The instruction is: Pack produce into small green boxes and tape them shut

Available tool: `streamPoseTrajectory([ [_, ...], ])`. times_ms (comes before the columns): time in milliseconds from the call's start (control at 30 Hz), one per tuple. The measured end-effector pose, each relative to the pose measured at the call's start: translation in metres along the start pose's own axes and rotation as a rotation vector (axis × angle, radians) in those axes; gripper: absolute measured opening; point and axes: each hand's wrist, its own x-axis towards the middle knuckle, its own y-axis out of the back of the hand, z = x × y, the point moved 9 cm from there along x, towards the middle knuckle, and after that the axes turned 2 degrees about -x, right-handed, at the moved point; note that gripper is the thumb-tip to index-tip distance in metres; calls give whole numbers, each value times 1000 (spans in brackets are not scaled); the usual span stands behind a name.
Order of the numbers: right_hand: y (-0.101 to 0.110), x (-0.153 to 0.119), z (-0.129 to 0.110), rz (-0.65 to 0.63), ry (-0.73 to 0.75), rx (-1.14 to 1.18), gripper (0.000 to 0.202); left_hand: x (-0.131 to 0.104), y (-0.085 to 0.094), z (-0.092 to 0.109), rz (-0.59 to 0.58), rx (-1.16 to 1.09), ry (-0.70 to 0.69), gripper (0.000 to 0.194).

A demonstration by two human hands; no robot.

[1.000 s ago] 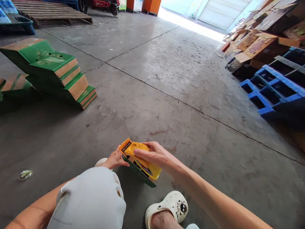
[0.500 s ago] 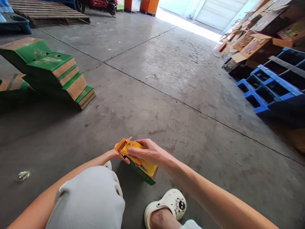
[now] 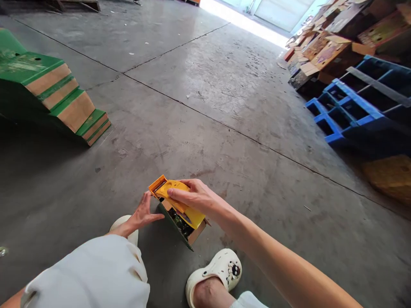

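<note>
The right hand [image 3: 199, 197] is clasping a yellow plastic tool [image 3: 176, 205] between thumb and fingers, its long axis pointing orange-end-first past them, upper left. The left hand [image 3: 141, 215] is hovering open, empty, beside it.

I grip yellow tool [image 3: 195, 217], smooth plastic; small box [image 3: 197, 233], cardboard; floor [image 3: 160, 132], scuffed concrete; left stack [image 3: 77, 113], cardboard; right pallets [image 3: 335, 138], plastic.

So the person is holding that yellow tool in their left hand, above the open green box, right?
Not quite: the head view shows the yellow tool in the right hand, not the left. The left hand is beside the box, its fingers spread. The rest holds: the tool is above the open green box.
</note>
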Motion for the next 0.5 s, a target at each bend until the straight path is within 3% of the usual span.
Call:
streamPoseTrajectory([
  [33,2,-1,0,1,6,22,44,-11,10,8,44,93,-61,56],
  [67,4,-2,-1,6,10,41,44,-22,11,22,3,160,-159,43],
  [133,7,-4,-3,20,10,76,42,-45,-10,62,-286,195,-440,28],
  [200,7,-7,-4,36,7,109,40,-67,-39,103,-606,178,-700,44],
  [300,3,-9,-1,35,3,143,40,-77,-75,148,-855,161,-965,59],
  [400,0,-10,6,26,1,157,39,-67,-112,161,-849,276,-1040,48],
  [500,1,-12,9,29,-10,155,38,-55,-136,151,-752,415,-963,23],
])
